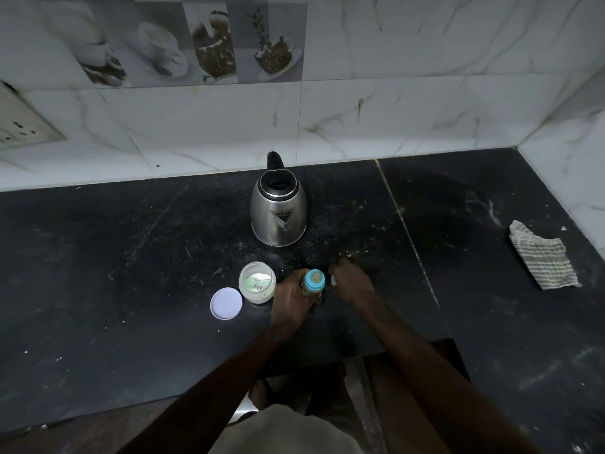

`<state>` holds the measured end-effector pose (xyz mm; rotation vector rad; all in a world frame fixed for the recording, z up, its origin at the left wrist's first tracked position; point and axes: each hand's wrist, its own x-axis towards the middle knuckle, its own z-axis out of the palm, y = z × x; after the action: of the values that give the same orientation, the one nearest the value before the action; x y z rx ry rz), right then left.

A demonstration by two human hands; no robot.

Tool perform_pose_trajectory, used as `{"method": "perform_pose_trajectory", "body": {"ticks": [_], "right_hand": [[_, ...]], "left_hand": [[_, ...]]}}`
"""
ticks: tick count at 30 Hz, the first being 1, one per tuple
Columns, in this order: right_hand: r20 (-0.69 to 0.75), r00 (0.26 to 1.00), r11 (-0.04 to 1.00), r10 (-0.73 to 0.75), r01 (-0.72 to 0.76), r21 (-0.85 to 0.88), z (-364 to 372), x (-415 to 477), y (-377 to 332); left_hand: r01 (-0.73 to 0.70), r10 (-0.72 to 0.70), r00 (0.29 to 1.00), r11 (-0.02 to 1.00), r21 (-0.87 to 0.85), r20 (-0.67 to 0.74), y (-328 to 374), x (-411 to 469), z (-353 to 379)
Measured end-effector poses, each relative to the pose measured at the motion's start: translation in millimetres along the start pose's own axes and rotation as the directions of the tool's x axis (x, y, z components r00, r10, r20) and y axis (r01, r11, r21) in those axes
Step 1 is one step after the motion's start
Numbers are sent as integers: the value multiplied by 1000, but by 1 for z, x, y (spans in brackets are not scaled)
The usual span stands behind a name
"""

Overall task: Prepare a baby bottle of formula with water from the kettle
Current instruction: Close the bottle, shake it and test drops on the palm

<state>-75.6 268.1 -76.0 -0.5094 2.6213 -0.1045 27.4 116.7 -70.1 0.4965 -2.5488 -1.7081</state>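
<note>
A baby bottle (314, 281) with a blue collar and a teat stands upright on the black counter (131, 257). My left hand (289, 298) grips its body from the left. My right hand (352, 283) rests just right of the bottle with a small pale object at its fingers; what that object is cannot be made out. A steel electric kettle (278, 213) with a black lid and handle stands behind the bottle. Left of the bottle sits an open formula container (257, 282) with white powder and a scoop inside. Its pale lid (226, 303) lies flat beside it.
A striped cloth (543, 255) lies at the right of the counter. A tiled wall (360, 109) runs along the back and right, with a socket plate (19, 122) at far left. The counter's front edge is notched below my arms.
</note>
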Motion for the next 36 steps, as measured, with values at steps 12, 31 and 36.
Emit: {"method": "perform_pose_trajectory", "body": {"ticks": [12,31,36], "right_hand": [[-159,974,345,159,96,934,-66,-35,-41],[-252,899,802,-357,433,410,-44,-40,-12],[-119,939,904,-323,344,253,-56,-40,-26]], "left_hand": [[-4,4,1000,1000,-1,0,-3,1,-1],[-36,37,999,997,74,-7,-18,5,3],[-39,40,999,998,50,-19,-18,6,3]]}}
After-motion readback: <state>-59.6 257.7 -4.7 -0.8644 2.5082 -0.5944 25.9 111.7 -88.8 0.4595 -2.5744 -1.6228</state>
